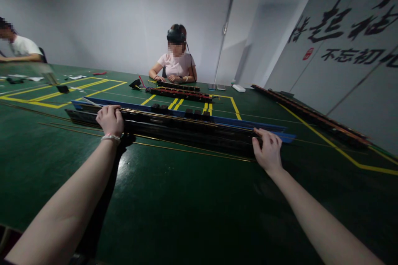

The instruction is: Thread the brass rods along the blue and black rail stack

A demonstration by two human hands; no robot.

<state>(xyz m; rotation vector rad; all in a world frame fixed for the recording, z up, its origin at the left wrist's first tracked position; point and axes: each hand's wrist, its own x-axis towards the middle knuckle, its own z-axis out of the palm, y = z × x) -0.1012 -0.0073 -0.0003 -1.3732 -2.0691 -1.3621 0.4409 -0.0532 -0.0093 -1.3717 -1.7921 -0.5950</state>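
A bundle of long black strips [186, 133] lies across the green table in front of me. My left hand [110, 120] is closed over its left part, fingers curled over the top edge. Near the other end, my right hand [268, 148] grips the bundle with the thumb on the near side and the fingers over the top. Long blue strips [287, 137] run along the far side and stick out past my right hand. Several small black blocks [193, 114] sit along the top. Thin brass-coloured rods [186, 150] lie along the near side. My palms hide parts of the strips.
Across the green table [186, 198], a person wearing a headset sits behind dark strips with wires [183, 94]. Another person sits at far left. Yellow tape [329, 151] marks the tabletop. A long dark assembly [314, 114] lies along the right edge; a white case [239, 87] is at the back.
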